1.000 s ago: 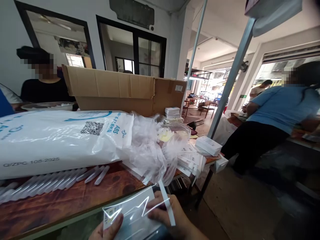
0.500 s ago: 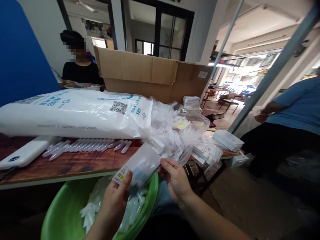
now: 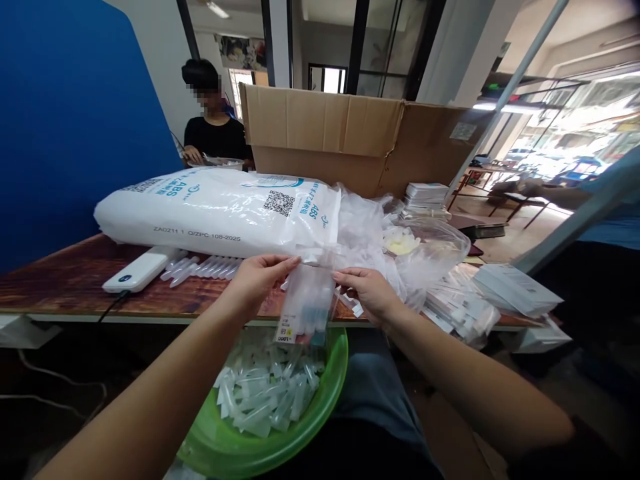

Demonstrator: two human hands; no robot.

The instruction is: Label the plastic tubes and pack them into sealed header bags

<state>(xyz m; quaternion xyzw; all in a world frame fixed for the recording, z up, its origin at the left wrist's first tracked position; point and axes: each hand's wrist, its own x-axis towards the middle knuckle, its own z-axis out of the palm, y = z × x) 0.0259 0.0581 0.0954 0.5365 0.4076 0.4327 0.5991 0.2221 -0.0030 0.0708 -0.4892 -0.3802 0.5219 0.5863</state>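
Note:
Between my hands hangs a clear plastic bag (image 3: 307,300) with a printed label at its lower left and bluish contents low inside. My left hand (image 3: 263,277) pinches its top left corner. At the top right corner, my right hand (image 3: 367,287) pinches the other side. Below the bag sits a green basin (image 3: 337,373) holding many translucent plastic tubes (image 3: 270,393). A row of similar tubes (image 3: 215,267) lies on the wooden table (image 3: 165,297) to the left of my hands, partly hidden behind my left one.
A large white printed sack (image 3: 220,210) lies across the table. Behind it stands a cardboard box (image 3: 325,123). Loose clear bags (image 3: 365,230) and stacks of white cards (image 3: 517,290) are on the right. A white device (image 3: 143,270) has a cable. A person (image 3: 215,137) sits opposite.
My left hand has moved from the bag's label end to its top corner. The bag has swung from tilted to hanging upright. The view has turned left.

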